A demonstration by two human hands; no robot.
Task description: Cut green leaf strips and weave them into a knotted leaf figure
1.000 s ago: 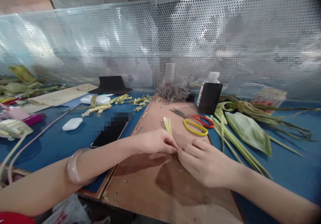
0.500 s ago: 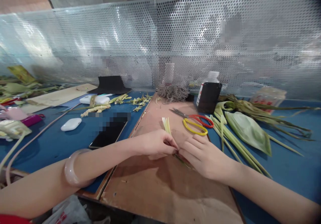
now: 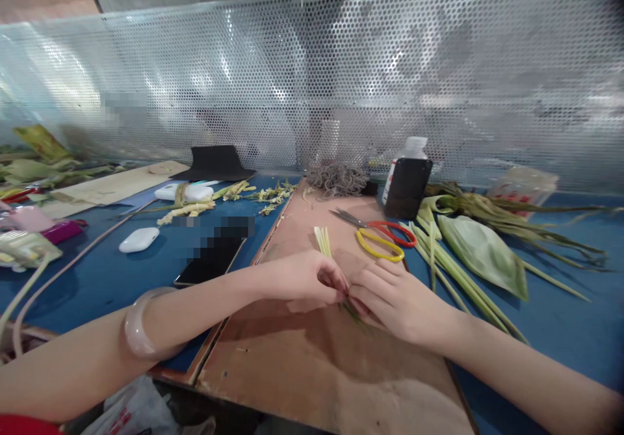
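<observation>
My left hand [image 3: 309,279] is closed around a small bundle of pale green leaf strips [image 3: 322,241], whose cut whitish ends stick up above the fingers. Facing it, my right hand [image 3: 390,295] is closed too, its fingertips meeting those of my left hand at the lower part of the strips. Thin green ends show just below the fingertips; the exact grip is hidden by the fingers. Scissors [image 3: 377,237] with one red and one yellow handle loop lie just beyond my right hand on the brown board [image 3: 292,370].
Long green leaf stalks [image 3: 463,279] and a broad leaf [image 3: 482,256] lie at the right. Behind stand a black box-like object [image 3: 409,188], a bottle [image 3: 416,145] and tangled grey cord [image 3: 336,181]. A phone [image 3: 212,259] and white case [image 3: 139,240] are leftward. A perforated metal screen [image 3: 244,84] closes the back.
My fingertips have shifted slightly at the strips, and the lower ends of the bundle now point more steeply down. Scissors and leaves stay in place.
</observation>
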